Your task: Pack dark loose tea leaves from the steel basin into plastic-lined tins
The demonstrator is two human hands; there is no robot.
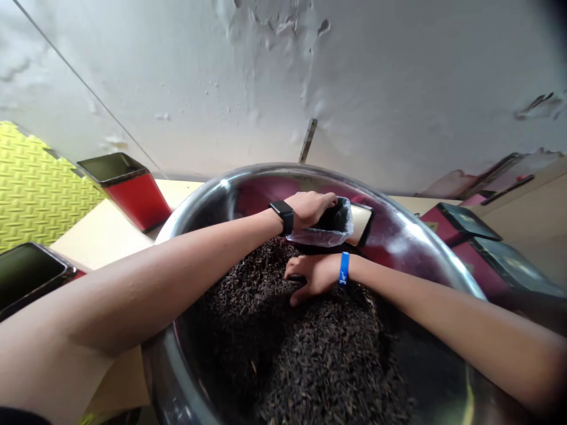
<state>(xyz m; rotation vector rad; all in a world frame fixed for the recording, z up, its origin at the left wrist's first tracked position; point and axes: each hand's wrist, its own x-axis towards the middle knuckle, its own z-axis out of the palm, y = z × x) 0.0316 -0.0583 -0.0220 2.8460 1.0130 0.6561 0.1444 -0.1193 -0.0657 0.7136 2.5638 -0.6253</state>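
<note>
Dark dried leaves [328,360] fill much of a large shiny metal bowl [420,236]. Inside it, near the far wall, lies a tilted container [361,224] lined with a clear plastic bag [325,237]. My left hand [309,209], with a black watch at the wrist, grips the bag-lined mouth of the container. Just below it, my right hand [314,275], with a blue wristband, rests at the leaves, fingers curved and apart. Whether some leaves lie under its palm is hidden.
An open red box [139,198] stands left of the bowl, with another dark open box [33,274] nearer. Dark red boxes with closed lids [476,221] stand at the right. A peeling wall [248,88] rises behind; yellow matting [39,189] is at the left.
</note>
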